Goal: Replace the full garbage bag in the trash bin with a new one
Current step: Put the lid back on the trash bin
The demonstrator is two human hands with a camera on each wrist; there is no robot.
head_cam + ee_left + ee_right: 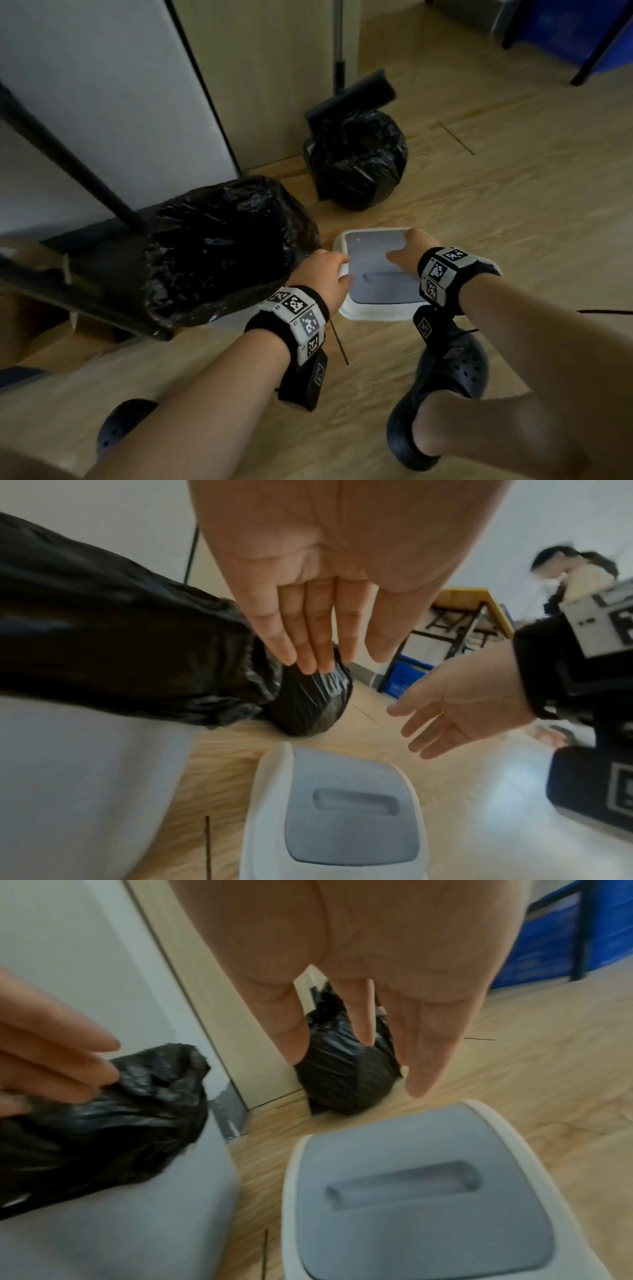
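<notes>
The trash bin (164, 270) stands at the left, lined with a black bag (219, 236) folded over its rim. Its white body (68, 777) (120, 1231) and black bag edge (120, 656) (103, 1123) show in both wrist views. The white lid with a grey flap (376, 270) (342, 818) (421, 1191) lies flat on the floor to the right. My left hand (329, 270) (318, 642) hovers over the lid's left edge, fingers straight. My right hand (407, 250) (359, 1042) (445, 715) hangs open above the lid's right side. A tied full black bag (359, 157) (308, 704) (342, 1080) sits further back.
A dustpan and broom (352, 96) lean on the wall behind the full bag. A black desk leg (68, 154) crosses above the bin. My dark clogs (442, 387) stand near the lid. Blue crates (555, 934) and a seated person (578, 574) are further off.
</notes>
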